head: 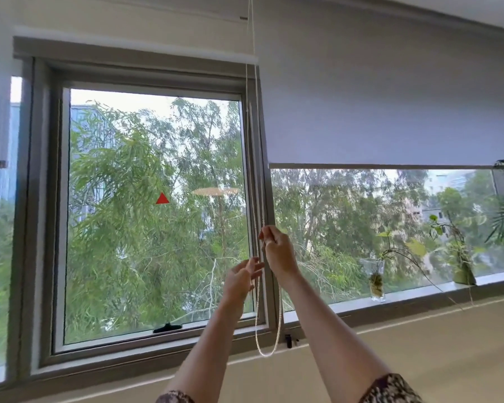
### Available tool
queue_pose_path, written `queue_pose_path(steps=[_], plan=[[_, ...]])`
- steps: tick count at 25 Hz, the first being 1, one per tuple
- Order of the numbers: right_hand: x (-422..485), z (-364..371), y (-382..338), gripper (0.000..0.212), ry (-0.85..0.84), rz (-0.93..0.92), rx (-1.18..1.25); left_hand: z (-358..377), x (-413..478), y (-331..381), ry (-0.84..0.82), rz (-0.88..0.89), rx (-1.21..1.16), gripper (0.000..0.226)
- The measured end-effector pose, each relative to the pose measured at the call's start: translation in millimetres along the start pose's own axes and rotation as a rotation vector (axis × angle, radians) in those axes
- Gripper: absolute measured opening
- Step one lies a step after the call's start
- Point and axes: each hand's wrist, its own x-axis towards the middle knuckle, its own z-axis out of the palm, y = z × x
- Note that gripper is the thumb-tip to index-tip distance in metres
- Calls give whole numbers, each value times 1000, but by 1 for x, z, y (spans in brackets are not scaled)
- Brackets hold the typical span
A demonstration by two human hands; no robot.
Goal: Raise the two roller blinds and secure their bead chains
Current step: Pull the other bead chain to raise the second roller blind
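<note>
Blind [390,112] half raised, white bead chain [266,349] hanging looped.

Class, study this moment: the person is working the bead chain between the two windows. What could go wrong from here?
1. The left hand is open beside the bead chain; only the right hand pinches it, so it may slip.
2. The right blind is only part raised and could stop uneven.

Open air around the bead chain [266,330]; window frame [269,199] close behind.
</note>
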Motion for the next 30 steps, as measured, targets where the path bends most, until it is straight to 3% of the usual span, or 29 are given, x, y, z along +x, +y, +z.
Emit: queue_pose_path(steps=[4,8,11,14,17,22,30], plan=[[-16,4,27,24,-44,-20,-63,8,25,54,23,88,-149,32],[-29,1,46,30,-77,-50,-108,25,42,97,24,132,-49,22],[-37,-3,54,29,-140,-49,-123,34,39,101,118,113,-92,22],[-44,-10,64,29,-222,43,-138,35,29,85,171,103,-118,41],[-47,-21,70,25,-294,224,-51,36,19,68,183,106,-113,32],[-21,-27,57,32,-153,251,19,35,18,42,198,96,-108,22],[40,-16,24,22,-5,167,43,52,19,-12,173,105,0,40]])
